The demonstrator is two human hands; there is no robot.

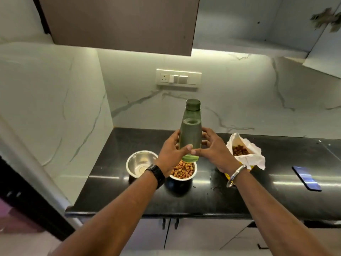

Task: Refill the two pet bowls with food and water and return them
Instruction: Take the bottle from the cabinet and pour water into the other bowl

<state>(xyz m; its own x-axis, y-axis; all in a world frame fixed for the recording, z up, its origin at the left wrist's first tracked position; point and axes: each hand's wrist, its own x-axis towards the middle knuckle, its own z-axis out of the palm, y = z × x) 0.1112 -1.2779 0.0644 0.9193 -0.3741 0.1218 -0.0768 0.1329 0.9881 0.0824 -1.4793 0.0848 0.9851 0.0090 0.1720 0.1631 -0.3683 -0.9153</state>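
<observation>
A polished black stone surface [276,191] runs along a white marble-patterned wall, and a translucent green plastic water bottle [190,133] with a darker green screw cap is held upright above it, clear of the surface. Left of the bottle and lower, an empty round stainless-steel bowl [140,163] stands on the surface. The left hand [170,154], a black watch [156,175] on its wrist, wraps the bottle's left side, its fingers [176,138] curled round the back and the thumb pressed across the front. Directly below the bottle's base sits a second steel bowl filled with orange-brown kibble [183,170], just beside the empty one. The right hand [215,152], with a silver bangle [236,175] on its wrist, clasps the bottle's right side, fingers bent behind it and thumb meeting the left thumb in front. Right of the bottle, an opened white bag holding more kibble [243,152] lies on the surface. Farther right still, well apart from the bottle, a dark smartphone [306,178] lies flat.
</observation>
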